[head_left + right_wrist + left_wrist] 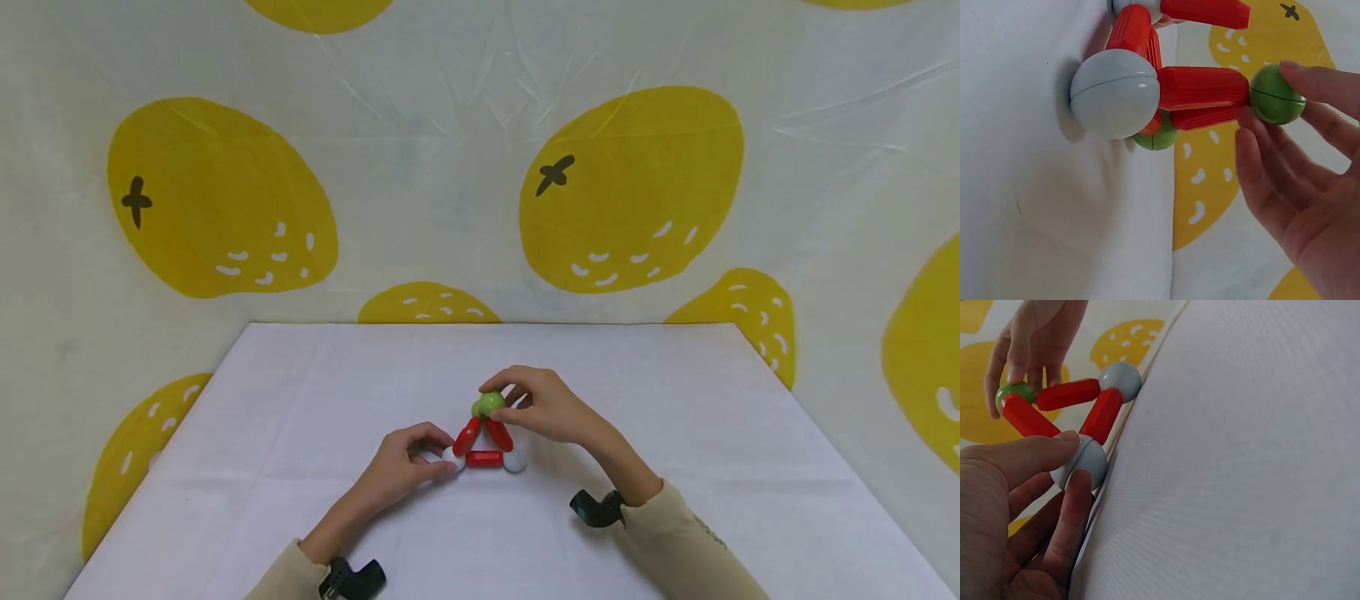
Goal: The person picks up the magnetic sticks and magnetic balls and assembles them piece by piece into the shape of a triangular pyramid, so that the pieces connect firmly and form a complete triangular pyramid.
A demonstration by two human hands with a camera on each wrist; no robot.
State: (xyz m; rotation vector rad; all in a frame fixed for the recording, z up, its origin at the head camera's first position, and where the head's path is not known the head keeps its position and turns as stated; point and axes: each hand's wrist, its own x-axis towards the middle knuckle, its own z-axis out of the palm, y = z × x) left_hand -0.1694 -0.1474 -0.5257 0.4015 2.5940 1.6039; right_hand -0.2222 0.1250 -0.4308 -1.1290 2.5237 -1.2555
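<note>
A frame of red rods and white and green balls stands on the table. My left hand (405, 458) pinches the left white ball (1088, 464) between thumb and fingers. From that ball a red rod (1207, 11) rises, its upper end free and apart from the top green ball (1277, 94). My right hand (543, 404) holds this top ball between thumb and fingers. A second red rod (1204, 86) joins it to the right white ball (1115, 94). Another red rod (484, 459) lies between the two white balls. A lower green ball (1157, 134) sits behind, partly hidden.
The white tabletop (675, 533) spreads around the frame on all sides. Behind its far edge hangs a pale cloth (427, 167) printed with yellow fruit. Dark devices (597, 508) are strapped at both wrists, close over the table.
</note>
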